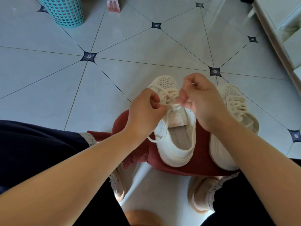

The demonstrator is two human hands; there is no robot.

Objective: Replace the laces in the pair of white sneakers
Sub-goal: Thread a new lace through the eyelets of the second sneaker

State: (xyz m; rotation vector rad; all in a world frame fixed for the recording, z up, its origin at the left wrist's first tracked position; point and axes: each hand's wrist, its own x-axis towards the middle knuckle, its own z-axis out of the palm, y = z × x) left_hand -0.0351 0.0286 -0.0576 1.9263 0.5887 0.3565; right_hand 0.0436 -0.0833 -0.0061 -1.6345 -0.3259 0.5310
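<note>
- head view: the left grip [145, 110] pinches a strand of the cream lace [171, 92] between thumb and forefinger, with the other fingers curled in.
- the right grip [202, 101] is curled as well, its fingertips nipping the same lace just across from the left grip; the two are close but apart.
- between and just under the grips, the lace crosses the eyelets of the near sneaker [177, 154], whose toe points away from the person and whose heel is nearest.
- a loose end of the lace hangs out below the left wrist, over the sneaker's side.
- just right of the right grip, partly hidden by that forearm, the second sneaker [231, 90] lies alongside, laced as far as shows.
- both sneakers rest on a red cloth [153, 154] beneath the grips, with the tiled floor [130, 46] around it.
- nearer the person than the grips, two feet in beige slippers [198, 194] stand on the floor, with dark trouser legs at either side.
- far beyond the left grip stands a teal basket [65, 12]; far beyond the right grip runs the edge of some white furniture [285, 22].
</note>
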